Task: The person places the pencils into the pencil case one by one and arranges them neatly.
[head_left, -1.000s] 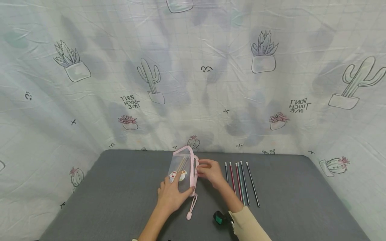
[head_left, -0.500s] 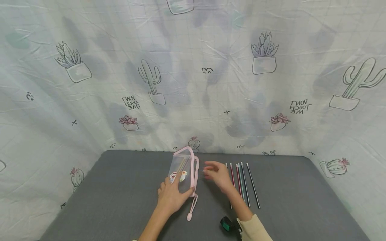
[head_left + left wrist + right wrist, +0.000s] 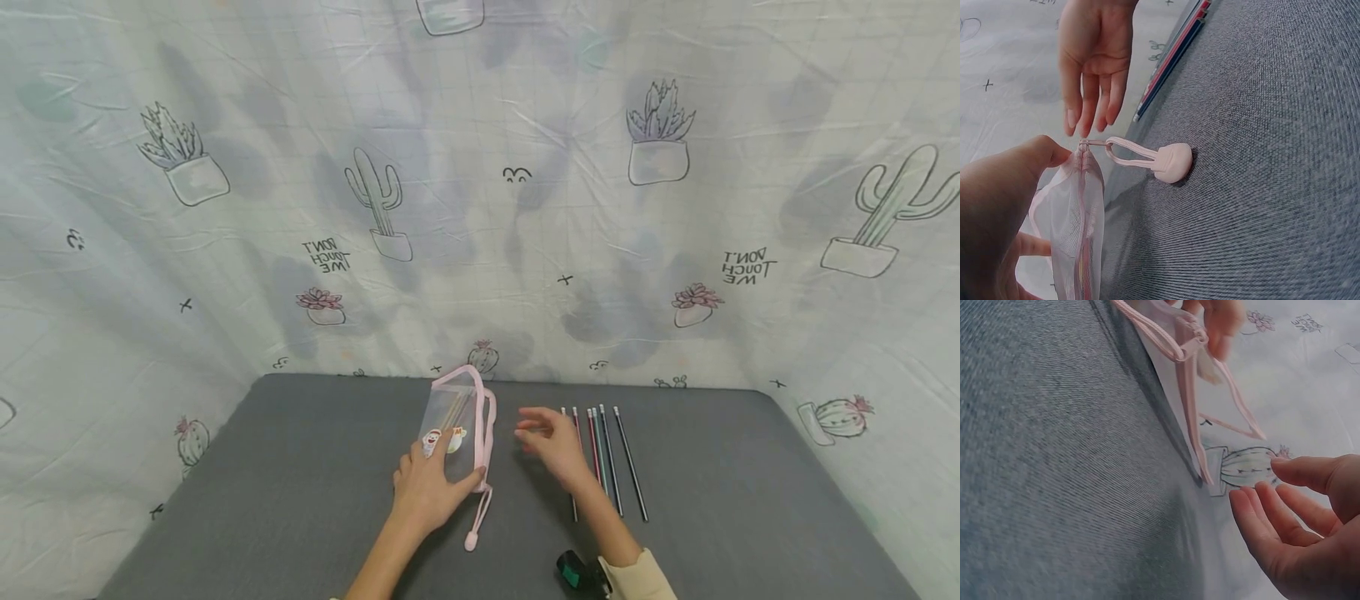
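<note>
A see-through pouch (image 3: 442, 408) with pink edging stands tilted on its side on the grey table, with several thin pencils showing inside. My left hand (image 3: 424, 496) grips its near end, index finger stretched along the stickered face and thumb at the zipper end. From the slider dangles a pink cord with a rounded pull tab (image 3: 1174, 164) that rests on the cloth. In the head view the pouch's pink edges stand apart along the right side. To the right, my right hand (image 3: 557, 442) hovers with fingers loosely bent and nothing between them, clear of the pouch.
Several pencils (image 3: 628, 467) in red, teal and dark shades lie side by side right of my right hand, partly covered by that forearm. A black device with a green patch (image 3: 572, 570) shows near the right sleeve. Behind the table hangs a cactus-print curtain (image 3: 450, 167).
My right hand has let go of the pouch's pink right edge and drawn back to the right. My left hand and the pouch keep their place.
</note>
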Demonstrator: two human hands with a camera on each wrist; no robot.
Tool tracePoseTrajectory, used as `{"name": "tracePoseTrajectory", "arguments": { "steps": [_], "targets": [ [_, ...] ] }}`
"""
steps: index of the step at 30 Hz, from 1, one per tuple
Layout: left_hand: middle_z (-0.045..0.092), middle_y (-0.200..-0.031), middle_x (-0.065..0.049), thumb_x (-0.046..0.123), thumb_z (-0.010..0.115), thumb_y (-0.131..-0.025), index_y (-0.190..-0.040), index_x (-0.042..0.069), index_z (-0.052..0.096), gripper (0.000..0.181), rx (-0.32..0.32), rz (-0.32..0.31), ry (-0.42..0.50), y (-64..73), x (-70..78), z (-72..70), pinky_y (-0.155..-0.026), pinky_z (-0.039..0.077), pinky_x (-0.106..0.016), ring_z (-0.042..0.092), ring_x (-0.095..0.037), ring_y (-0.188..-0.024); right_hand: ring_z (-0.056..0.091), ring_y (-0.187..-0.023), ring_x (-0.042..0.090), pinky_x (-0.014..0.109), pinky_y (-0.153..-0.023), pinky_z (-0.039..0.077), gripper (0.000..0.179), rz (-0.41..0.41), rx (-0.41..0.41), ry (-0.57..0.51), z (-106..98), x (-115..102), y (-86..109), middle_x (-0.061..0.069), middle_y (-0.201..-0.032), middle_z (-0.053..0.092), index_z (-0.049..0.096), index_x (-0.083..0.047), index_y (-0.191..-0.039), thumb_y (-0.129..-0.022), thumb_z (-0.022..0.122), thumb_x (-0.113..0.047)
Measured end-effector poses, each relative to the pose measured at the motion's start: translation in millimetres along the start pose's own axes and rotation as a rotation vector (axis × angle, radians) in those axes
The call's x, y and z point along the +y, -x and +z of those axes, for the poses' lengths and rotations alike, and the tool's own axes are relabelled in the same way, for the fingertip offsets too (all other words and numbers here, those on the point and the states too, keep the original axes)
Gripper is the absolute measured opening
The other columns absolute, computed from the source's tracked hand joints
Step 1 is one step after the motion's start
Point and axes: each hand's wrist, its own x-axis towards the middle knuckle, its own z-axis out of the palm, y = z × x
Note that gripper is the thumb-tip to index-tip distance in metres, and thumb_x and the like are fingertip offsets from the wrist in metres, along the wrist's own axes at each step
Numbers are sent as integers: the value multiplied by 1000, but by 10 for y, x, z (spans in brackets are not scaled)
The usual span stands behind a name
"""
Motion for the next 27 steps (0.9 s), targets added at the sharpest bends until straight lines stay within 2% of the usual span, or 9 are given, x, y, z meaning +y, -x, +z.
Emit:
{"name": "tracePoseTrajectory", "arguments": {
  "steps": [9,15,20,23,27],
  "targets": [
    [54,-128,-29,67,72,-84,-153,17,55,87,16,18,-13,7,-13,18,-90,44,-66,54,-47,-111,75,-94,38,44,-78,63,38,8,24,8,-149,-29,12,28,-110,74,66,11,-129,-92,73,8],
    [54,-128,-30,66,73,-84,-153,16,55,87,18,16,-21,12,-14,26,-90,44,-67,55,-48,-112,76,-91,38,39,-72,63,38,-14,52,38,-211,-12,-18,30,-109,74,67,13,-127,-90,74,10],
    [53,-130,-30,65,74,-85,-153,16,54,86,11,11,-23,10,-16,28,-92,43,-68,54,-48,-114,76,-90,36,29,-68,57,39,-26,95,146,-301,5,-35,26,-110,76,69,10,-126,-89,78,5],
    [52,-131,-30,66,74,-84,-153,16,54,87,3,6,-21,6,-17,30,-92,43,-68,53,-48,-115,75,-93,38,33,-69,57,39,-30,114,215,-369,12,-39,25,-110,76,69,8,-126,-89,78,2],
    [52,-131,-30,67,73,-85,-154,17,54,87,-5,5,-21,-2,-20,35,-92,42,-67,53,-47,-114,72,-101,44,46,-79,60,40,-11,122,255,-453,21,-40,27,-113,75,68,8,-128,-90,77,2]
  ]
}}
